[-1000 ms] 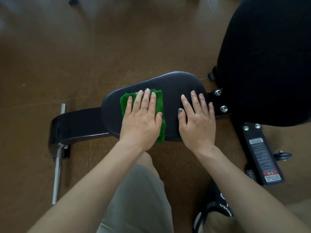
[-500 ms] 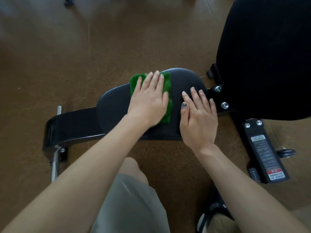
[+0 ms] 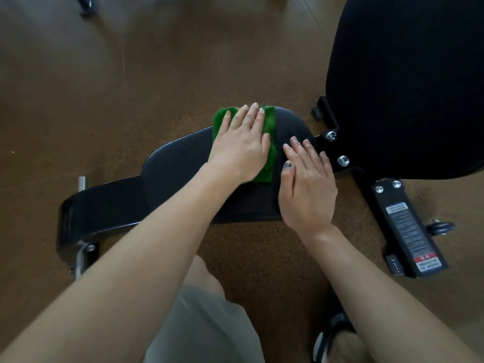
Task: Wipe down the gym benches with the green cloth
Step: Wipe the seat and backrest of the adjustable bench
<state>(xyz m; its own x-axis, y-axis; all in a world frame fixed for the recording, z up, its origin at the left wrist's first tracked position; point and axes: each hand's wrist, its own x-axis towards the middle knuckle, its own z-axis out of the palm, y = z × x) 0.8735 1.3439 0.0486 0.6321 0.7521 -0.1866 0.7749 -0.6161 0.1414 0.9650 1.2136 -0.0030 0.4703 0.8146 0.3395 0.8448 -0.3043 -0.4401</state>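
Two hands are laid flat on the black seat pad (image 3: pixel 183 163) of the gym bench. The green cloth (image 3: pixel 271 150) is pressed under the left hand (image 3: pixel 242 148), whose fingers are straight and close together, so nothing is pinched; the cloth is only held down by the palm. It lies at the far edge of the pad, and one corner beyond the fingertips seems to hang over that edge. The right hand (image 3: pixel 306 189) rests just beside the cloth, fingers spread lightly, nothing held, and the pad is steadied by it. Several risks can be judged from this. If the stroke is pushed further away from the palm, the cloth may slip off the far edge to the floor (image 3: pixel 104 87), because no finger is curled around it. The folded cloth may also bunch under the palm, and then a strip of the pad would be left unwiped. To the right of the resting hand the bolts (image 3: pixel 343 160) of the bracket are near, and the knuckles could be knocked against them.
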